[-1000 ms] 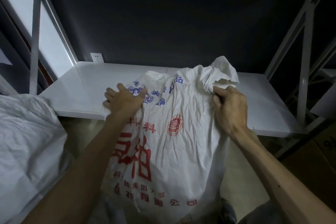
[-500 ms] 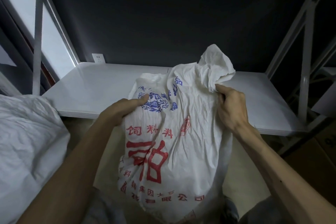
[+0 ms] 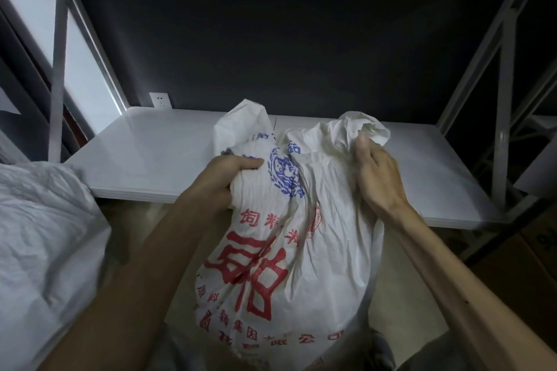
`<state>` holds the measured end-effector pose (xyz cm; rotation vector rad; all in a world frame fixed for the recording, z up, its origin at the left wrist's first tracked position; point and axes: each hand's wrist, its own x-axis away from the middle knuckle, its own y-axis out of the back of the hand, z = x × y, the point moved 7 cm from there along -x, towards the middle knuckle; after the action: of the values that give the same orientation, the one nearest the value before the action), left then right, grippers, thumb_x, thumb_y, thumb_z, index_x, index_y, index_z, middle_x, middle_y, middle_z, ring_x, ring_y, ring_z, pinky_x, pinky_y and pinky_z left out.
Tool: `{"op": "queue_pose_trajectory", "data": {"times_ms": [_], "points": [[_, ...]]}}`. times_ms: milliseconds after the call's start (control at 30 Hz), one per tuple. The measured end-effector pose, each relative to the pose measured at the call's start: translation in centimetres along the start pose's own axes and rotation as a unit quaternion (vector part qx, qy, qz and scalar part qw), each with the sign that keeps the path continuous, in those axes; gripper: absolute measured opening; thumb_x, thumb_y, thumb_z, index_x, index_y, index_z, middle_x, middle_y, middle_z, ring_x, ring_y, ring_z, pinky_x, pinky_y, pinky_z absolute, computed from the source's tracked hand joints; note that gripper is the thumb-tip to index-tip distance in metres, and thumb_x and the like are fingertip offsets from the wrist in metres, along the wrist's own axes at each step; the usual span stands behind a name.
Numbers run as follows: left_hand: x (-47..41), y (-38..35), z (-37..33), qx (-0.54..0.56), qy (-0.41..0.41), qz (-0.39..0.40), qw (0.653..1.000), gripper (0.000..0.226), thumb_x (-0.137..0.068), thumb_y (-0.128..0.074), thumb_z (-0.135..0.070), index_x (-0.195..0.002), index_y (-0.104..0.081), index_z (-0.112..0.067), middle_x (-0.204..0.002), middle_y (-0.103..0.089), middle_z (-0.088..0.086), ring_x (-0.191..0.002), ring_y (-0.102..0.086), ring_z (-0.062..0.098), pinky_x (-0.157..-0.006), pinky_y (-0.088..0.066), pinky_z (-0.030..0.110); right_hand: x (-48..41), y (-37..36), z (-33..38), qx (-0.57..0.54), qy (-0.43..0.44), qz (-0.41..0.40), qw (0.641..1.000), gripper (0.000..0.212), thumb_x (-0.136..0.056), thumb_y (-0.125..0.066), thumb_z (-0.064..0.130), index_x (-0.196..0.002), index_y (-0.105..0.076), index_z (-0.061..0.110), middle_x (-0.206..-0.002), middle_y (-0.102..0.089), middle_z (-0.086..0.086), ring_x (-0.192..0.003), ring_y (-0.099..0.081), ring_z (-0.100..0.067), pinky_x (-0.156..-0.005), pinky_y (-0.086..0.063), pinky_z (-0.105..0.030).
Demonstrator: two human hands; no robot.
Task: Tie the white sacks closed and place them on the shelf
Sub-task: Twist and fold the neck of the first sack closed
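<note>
A white woven sack [image 3: 325, 265] with red and blue print stands in front of me, its top leaning against the front edge of the white shelf board [image 3: 156, 156]. My left hand [image 3: 223, 178] grips a bunched corner of the sack's mouth on the left. My right hand [image 3: 376, 178] grips the other bunched corner on the right. The two gathered corners stick up apart from each other above the shelf edge. A second white sack [image 3: 42, 244] lies at my lower left.
Grey metal shelf posts rise at the left [image 3: 57, 69] and right [image 3: 506, 93]. A dark wall with a white socket [image 3: 160, 99] backs the shelf. Brown cardboard boxes [image 3: 524, 274] sit on the floor at the right.
My left hand went from lying flat on the sack to gripping a gathered corner of its mouth. The sack's top now forms two separate bunches, one in each hand.
</note>
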<state>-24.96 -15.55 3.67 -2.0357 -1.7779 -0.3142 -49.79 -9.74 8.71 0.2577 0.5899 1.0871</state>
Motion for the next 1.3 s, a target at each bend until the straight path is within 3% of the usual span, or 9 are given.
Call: {"op": "queue_pose_trajectory", "data": {"times_ms": [167, 267, 400, 533, 733, 867, 1000, 1200, 1300], "points": [[1.1, -2.9, 0.4, 0.017, 0.008, 0.064, 0.998, 0.024, -0.091, -0.066, -0.011, -0.114, -0.069, -0.007, -0.092, -0.078, 0.009, -0.074, -0.076, 0.023, -0.055, -0.060, 0.031, -0.7, 0.3, -2.7, -0.084, -0.088, -0.043, 0.992, 0.035, -0.092, -0.058, 0.042, -0.084, -0.063, 0.008, -0.070, -0.062, 0.002, -0.067, -0.058, -0.012, -0.067, -0.048, -0.035], [1.0, -3.6, 0.6, 0.028, 0.025, 0.080, 0.996, 0.025, -0.092, -0.066, -0.015, -0.115, -0.070, -0.007, -0.100, -0.077, 0.011, -0.080, -0.076, 0.025, -0.064, -0.059, 0.034, -0.8, 0.6, -3.1, -0.108, -0.107, -0.049, 0.987, 0.040, -0.089, -0.063, 0.038, -0.089, -0.060, -0.002, -0.072, -0.057, -0.003, -0.066, -0.053, -0.015, -0.062, -0.044, -0.032], [0.8, -4.3, 1.2, 0.027, 0.049, 0.091, 0.994, 0.022, -0.086, -0.070, -0.014, -0.105, -0.074, -0.004, -0.103, -0.076, 0.014, -0.085, -0.075, 0.028, -0.077, -0.057, 0.040, -0.7, 1.0, -2.2, -0.077, -0.061, -0.043, 0.994, 0.018, -0.095, -0.057, 0.030, -0.094, -0.054, 0.012, -0.084, -0.057, 0.006, -0.072, -0.052, -0.005, -0.061, -0.041, -0.018], [0.1, -5.1, 1.6, 0.038, 0.057, 0.089, 0.994, 0.027, -0.066, -0.080, -0.018, -0.091, -0.080, -0.007, -0.101, -0.077, 0.014, -0.084, -0.075, 0.028, -0.082, -0.056, 0.042, -0.5, 0.4, -1.6, -0.067, -0.032, -0.019, 0.997, 0.022, -0.096, -0.057, 0.025, -0.082, -0.044, 0.014, -0.073, -0.046, 0.006, -0.064, -0.041, -0.006, -0.053, -0.036, -0.010], [-0.8, -5.7, 1.9, 0.026, 0.058, 0.085, 0.994, 0.055, -0.058, -0.084, -0.020, -0.111, -0.074, -0.006, -0.106, -0.076, 0.014, -0.096, -0.073, 0.031, -0.088, -0.056, 0.045, -0.3, 0.5, -1.5, -0.150, -0.059, -0.017, 0.987, 0.022, -0.096, -0.059, 0.023, -0.080, -0.046, 0.015, -0.073, -0.050, 0.000, -0.063, -0.044, -0.007, -0.059, -0.040, -0.015], [-0.8, -7.0, 1.9, -0.012, 0.044, 0.101, 0.994, 0.025, -0.077, -0.080, -0.017, -0.099, -0.076, -0.008, -0.097, -0.077, 0.012, -0.091, -0.073, 0.028, -0.087, -0.056, 0.040, -0.2, -0.3, -1.7, -0.248, -0.080, 0.026, 0.965, 0.026, -0.095, -0.061, 0.018, -0.073, -0.047, 0.019, -0.071, -0.057, -0.001, -0.071, -0.052, -0.018, -0.071, -0.044, -0.035], [-1.3, -7.5, 1.9, 0.029, 0.034, 0.123, 0.991, 0.041, -0.064, -0.083, -0.026, -0.103, -0.077, -0.012, -0.106, -0.076, 0.011, -0.100, -0.072, 0.028, -0.096, -0.052, 0.045, -0.3, -0.4, -1.6, -0.309, -0.096, 0.041, 0.945, 0.027, -0.095, -0.061, 0.013, -0.072, -0.048, 0.017, -0.068, -0.059, 0.001, -0.069, -0.054, -0.016, -0.071, -0.045, -0.034], [-1.2, -8.5, 2.0, 0.060, 0.027, 0.113, 0.991, 0.015, -0.075, -0.078, -0.015, -0.088, -0.078, -0.009, -0.090, -0.078, 0.010, -0.080, -0.075, 0.025, -0.083, -0.057, 0.039, -0.1, 1.3, -0.6, -0.105, 0.002, -0.085, 0.991, 0.022, -0.094, -0.060, 0.019, -0.079, -0.046, 0.011, -0.070, -0.049, 0.007, -0.061, -0.044, 0.000, -0.060, -0.039, -0.018], [-1.1, -8.8, 2.2, 0.044, 0.029, 0.100, 0.994, 0.013, -0.078, -0.077, -0.011, -0.090, -0.077, -0.007, -0.088, -0.077, 0.011, -0.077, -0.074, 0.026, -0.073, -0.059, 0.034, 0.4, 1.4, 0.4, 0.022, 0.100, -0.119, 0.988, 0.022, -0.096, -0.054, 0.014, -0.078, -0.043, 0.008, -0.064, -0.050, 0.000, -0.059, -0.046, -0.011, -0.054, -0.040, -0.029]]}}
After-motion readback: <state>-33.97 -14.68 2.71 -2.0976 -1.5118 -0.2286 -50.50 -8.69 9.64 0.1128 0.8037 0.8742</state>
